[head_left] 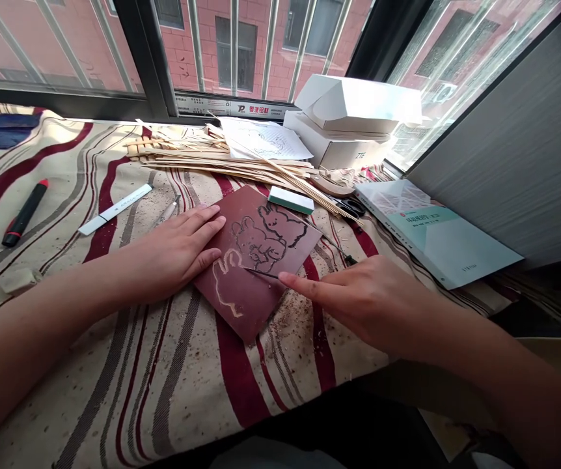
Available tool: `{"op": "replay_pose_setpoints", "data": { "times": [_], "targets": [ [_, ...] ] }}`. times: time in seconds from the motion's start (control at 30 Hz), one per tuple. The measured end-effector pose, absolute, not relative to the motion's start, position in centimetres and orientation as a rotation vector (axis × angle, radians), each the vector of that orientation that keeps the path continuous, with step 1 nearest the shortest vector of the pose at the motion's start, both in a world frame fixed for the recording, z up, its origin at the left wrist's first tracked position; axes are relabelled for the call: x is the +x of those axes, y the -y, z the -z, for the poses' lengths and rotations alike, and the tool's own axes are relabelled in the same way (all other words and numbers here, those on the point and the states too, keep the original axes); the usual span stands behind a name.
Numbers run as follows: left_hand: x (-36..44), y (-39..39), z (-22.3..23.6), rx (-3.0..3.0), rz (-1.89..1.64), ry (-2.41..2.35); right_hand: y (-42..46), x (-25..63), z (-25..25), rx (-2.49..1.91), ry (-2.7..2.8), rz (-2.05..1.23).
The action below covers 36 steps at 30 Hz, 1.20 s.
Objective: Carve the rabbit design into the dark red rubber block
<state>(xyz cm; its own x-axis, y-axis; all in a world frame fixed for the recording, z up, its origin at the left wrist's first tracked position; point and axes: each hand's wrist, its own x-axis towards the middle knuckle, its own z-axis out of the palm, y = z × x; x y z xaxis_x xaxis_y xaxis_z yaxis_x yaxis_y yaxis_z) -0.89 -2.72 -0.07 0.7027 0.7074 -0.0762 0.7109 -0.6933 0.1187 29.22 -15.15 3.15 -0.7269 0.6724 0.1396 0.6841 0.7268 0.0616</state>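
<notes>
A reddish-brown carving board (265,306) lies at an angle on the striped cloth. Black rabbit outlines (261,238) are drawn on it, and a pale cut outline (219,286) runs along its lower left part. My left hand (183,244) rests flat over the board's left edge, fingers stretched out. In my right hand (363,299) is a thin carving tool (261,272); my index finger lies along its shaft, its tip at the board near the pale outline. The tool's handle is hidden in my fist. A white-and-green block (290,200) sits on the board's far corner.
Wooden strips (202,159), a sketch sheet (265,140) and white boxes (353,124) stand along the window. At right are a book (437,228) and black scissors (351,206). A black-and-red pen (25,213) and a white cutter (114,210) lie left. Shavings dot the cloth.
</notes>
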Motion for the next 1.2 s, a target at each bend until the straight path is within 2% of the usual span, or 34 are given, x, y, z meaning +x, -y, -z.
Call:
{"op": "replay_pose_setpoints", "data": {
  "times": [1.2],
  "targets": [
    [-1.0,2.6,0.0,2.772,0.042,-1.163,14.4,28.9,-5.8,-1.221,3.016,0.177]
  ]
}}
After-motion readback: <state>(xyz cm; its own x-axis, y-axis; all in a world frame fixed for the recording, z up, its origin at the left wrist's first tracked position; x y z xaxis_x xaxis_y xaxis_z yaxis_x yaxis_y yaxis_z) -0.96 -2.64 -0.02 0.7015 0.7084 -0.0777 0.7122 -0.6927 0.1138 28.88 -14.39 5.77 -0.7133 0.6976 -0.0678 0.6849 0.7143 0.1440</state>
